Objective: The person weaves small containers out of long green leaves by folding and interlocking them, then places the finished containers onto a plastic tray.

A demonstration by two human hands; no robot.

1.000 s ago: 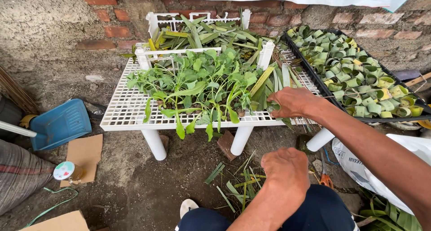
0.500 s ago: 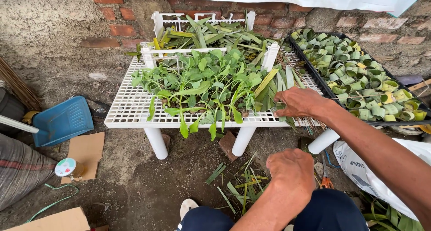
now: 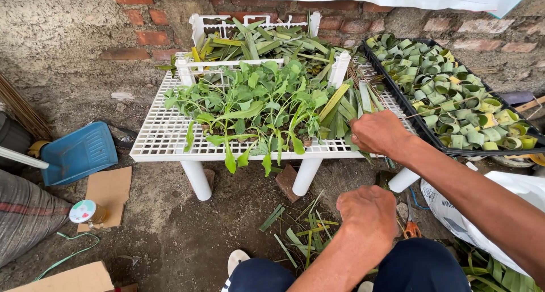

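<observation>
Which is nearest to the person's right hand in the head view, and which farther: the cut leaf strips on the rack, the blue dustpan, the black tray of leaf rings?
From the right hand:
1. Cut leaf strips, at its fingertips on the white rack.
2. Black tray of leaf rings, just to its right.
3. Blue dustpan, far left on the ground.

Just one cam here, head-mounted, looking steeply down and forward. Wearer's own knees at bottom edge, right hand (image 3: 379, 134) mid-right, left hand (image 3: 368, 213) lower centre, both close to lens. White grid rack (image 3: 162, 140) fills centre, near. Brick wall (image 3: 142, 34) runs along top edge, so view faces wall. No second view, no overlap.
</observation>
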